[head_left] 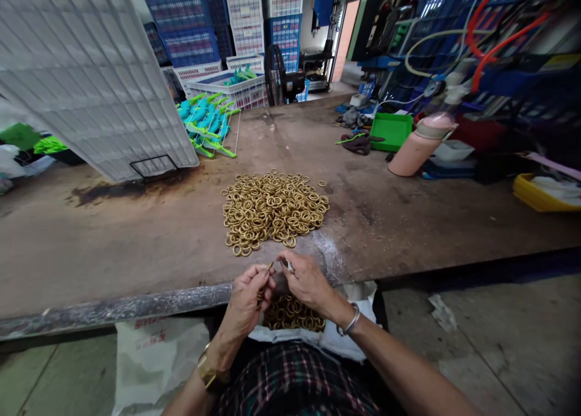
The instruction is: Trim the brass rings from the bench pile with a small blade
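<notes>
A heap of brass-coloured rings (275,210) lies on the brown worktable (181,240). Just in front of the heap, at the table edge, my left hand (254,292) pinches a ring (269,267) between thumb and finger, with more rings partly showing in its curled fingers. Close by on the right, my right hand (305,280) is closed around a small tool with a pale part (289,267), mostly hidden by the fingers. Below both hands, an open white bag (367,307) on the lap holds many more rings (295,314).
A ribbed pale panel (100,71) stands at the left, beside green and turquoise parts (209,122). Towards the right are a green tray (391,131), a pink bottle (420,143) and a yellow basket (540,199). A black fan (276,77) and stacked crates (245,16) are behind.
</notes>
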`<state>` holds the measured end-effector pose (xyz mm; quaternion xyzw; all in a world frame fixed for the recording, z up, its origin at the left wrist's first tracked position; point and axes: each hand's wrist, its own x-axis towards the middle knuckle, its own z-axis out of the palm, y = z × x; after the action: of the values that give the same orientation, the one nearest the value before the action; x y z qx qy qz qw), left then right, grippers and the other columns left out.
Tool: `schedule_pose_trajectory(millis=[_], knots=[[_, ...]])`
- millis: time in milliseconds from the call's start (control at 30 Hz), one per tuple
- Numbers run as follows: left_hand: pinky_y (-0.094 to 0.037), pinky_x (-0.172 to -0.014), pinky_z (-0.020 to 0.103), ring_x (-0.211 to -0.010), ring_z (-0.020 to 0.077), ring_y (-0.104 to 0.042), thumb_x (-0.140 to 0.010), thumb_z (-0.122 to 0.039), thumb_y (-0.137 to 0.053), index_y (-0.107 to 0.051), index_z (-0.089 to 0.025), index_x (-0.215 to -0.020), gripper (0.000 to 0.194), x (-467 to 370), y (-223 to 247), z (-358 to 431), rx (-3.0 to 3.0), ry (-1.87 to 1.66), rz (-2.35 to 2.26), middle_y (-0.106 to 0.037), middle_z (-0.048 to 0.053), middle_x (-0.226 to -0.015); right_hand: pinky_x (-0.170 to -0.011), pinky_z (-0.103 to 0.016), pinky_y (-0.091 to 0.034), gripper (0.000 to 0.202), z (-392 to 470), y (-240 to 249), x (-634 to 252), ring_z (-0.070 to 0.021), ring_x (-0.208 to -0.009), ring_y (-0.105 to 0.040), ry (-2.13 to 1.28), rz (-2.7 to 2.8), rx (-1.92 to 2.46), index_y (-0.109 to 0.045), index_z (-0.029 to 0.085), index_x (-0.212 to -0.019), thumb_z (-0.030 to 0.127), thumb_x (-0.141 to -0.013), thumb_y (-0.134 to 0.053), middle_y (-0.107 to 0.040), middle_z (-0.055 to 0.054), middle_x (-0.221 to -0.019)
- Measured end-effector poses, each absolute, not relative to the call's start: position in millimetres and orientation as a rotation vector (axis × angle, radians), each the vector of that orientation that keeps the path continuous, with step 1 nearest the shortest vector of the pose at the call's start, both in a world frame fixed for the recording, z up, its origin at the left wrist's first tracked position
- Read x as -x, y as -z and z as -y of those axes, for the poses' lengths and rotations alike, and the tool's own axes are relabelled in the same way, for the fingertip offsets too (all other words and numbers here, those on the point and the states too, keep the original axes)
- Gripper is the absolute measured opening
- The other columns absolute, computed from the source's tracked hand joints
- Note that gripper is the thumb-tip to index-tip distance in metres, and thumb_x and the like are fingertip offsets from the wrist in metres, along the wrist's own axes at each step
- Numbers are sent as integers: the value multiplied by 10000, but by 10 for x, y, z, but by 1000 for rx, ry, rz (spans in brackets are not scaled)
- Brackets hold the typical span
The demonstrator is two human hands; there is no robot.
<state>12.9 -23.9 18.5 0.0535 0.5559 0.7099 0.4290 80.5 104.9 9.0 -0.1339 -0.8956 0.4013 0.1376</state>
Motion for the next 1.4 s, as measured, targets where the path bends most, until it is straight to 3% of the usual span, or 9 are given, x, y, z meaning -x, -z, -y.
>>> schedule_pose_trajectory(millis=[133,467,600,733,833,967,1100,1267,1400], knots=[[-227,-340,137,-395,32,-389,-683,-392,-632,-548,-147,-729,263,-150,-144,241,-180,-1715,-1520,-536,-35,-560,-618,-230,-338,221,-961,-68,-852,-145,-698,-539,-910,2870,331,-555,164,-871,71,-730,-413,-614,-38,-773],[-257,-372,158,-398,41,-369,-718,-439,-578,-543,-148,-648,302,-194,-163,318,-335,-1615,-1742,-511,-32,-518,-601,-248,-333,234,-871,-152,-833,-169,-744,-591,-640,3109,559,-536,150,-977,123,-812,-373,-640,-88,-892],[-239,-360,157,-377,33,-355,-732,-410,-584,-575,-140,-687,274,-393,-225,394,-339,-1478,-1525,-533,-23,-524,-619,-255,-344,277,-1095,-58,-828,-177,-747,-598,-500,3061,865,-534,145,-987,75,-805,-338,-644,-97,-873],[-190,-321,142,-369,41,-387,-682,-347,-639,-567,-131,-684,228,-539,-38,383,44,-1426,-1212,-535,-16,-519,-670,-251,-351,250,-1346,17,-792,-176,-814,-590,-494,2874,935,-526,157,-994,97,-806,-373,-634,-83,-918],[-345,-373,164,-437,77,-507,-722,-289,-623,-575,-110,-746,187,-523,159,325,354,-1394,-1111,-587,26,-590,-663,-255,-351,193,-1421,48,-709,-182,-810,-595,-520,2796,986,-515,165,-1001,190,-853,-393,-637,-83,-902],[-504,-567,292,-607,166,-626,-755,-258,-614,-537,-121,-749,158,-480,331,280,548,-1481,-1115,-624,68,-674,-632,-274,-349,204,-1394,68,-574,-206,-786,-602,-464,2790,1068,-505,166,-989,305,-869,-419,-632,-107,-897],[-514,-627,359,-616,177,-623,-734,-260,-638,-528,-151,-832,183,-494,445,286,597,-1508,-1094,-616,35,-683,-615,-274,-342,165,-1345,79,-507,-200,-780,-600,-401,2783,1043,-506,173,-973,249,-852,-423,-617,-95,-924],[-505,-593,323,-581,172,-609,-746,-283,-619,-518,-145,-896,227,-502,499,294,630,-1525,-1088,-619,59,-716,-588,-263,-319,151,-1372,103,-513,-187,-784,-593,-395,2718,1059,-510,168,-943,184,-832,-409,-610,-86,-946],[-506,-598,310,-592,184,-627,-751,-243,-610,-491,-149,-933,236,-517,447,318,602,-1566,-1136,-621,77,-747,-594,-253,-308,197,-1437,145,-549,-181,-742,-590,-509,2641,1120,-499,164,-1005,178,-820,-433,-637,-72,-850]])
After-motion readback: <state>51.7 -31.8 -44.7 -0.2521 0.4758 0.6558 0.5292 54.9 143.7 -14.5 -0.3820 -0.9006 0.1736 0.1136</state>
